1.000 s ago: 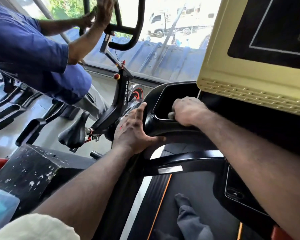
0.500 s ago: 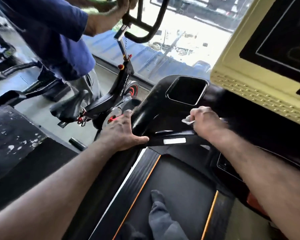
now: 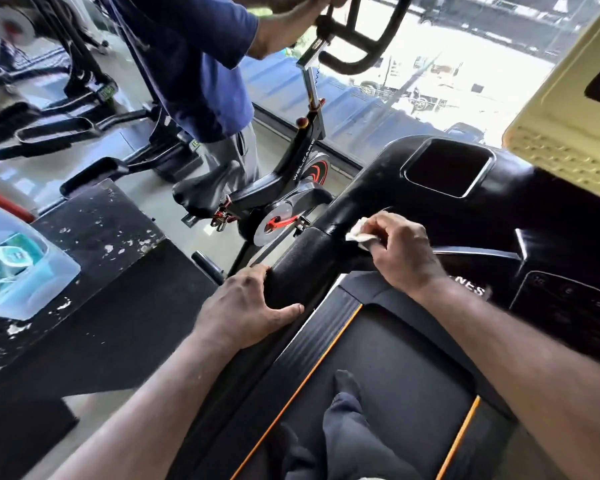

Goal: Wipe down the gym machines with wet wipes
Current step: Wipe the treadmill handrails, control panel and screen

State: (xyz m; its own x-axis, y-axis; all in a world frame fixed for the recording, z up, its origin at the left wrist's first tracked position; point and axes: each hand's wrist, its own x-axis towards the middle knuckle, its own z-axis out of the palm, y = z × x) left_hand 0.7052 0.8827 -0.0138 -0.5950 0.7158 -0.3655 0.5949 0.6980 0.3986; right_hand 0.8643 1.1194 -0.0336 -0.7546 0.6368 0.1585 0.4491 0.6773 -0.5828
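My right hand [image 3: 400, 252] pinches a crumpled white wet wipe [image 3: 359, 233] and presses it against the treadmill's glossy black console arm [image 3: 361, 188], just above its joint with the padded handrail [image 3: 298, 268]. My left hand [image 3: 246, 306] grips that handrail lower down, fingers curled over its outer side, thumb along the inner. The handrail is matte and cylindrical. The arm is smooth and reflective. Orange-edged ribbed rails border the belt [image 3: 378, 358]. A spin bike [image 3: 291, 188] stands just beyond the arm, and a blue wipes pack [image 3: 11, 261] lies well apart, left.
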